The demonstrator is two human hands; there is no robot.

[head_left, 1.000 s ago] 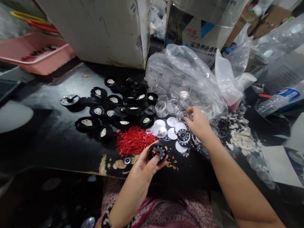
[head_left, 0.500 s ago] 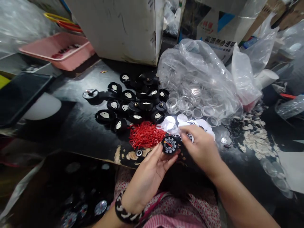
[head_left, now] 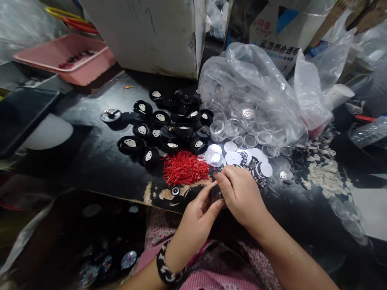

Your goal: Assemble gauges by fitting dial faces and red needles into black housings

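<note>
1. My left hand, near the middle of the table edge, curls its fingers and thumb around a dark gauge, mostly hidden between my palms.
2. My right hand meets it from the right, fingers bent over the gauge's top; whether they grip it or only press, I cannot tell. The two hands are together.
3. A black-and-white bracelet circles my left wrist.
4. Just beyond my hands, white paper discs overlap printed dials on the black table.
5. Red pointers lie heaped to the left of the discs, with a small ring on their near side.
6. Farther off, black cups crowd together, many showing pale plates inside.
7. To their right, clear covers spill from a plastic bag.
8. At right, flat pale pieces spread in a loose heap, a white card on their near side.
9. At far left sits a pink tub; a large white box stands to its right.
</note>
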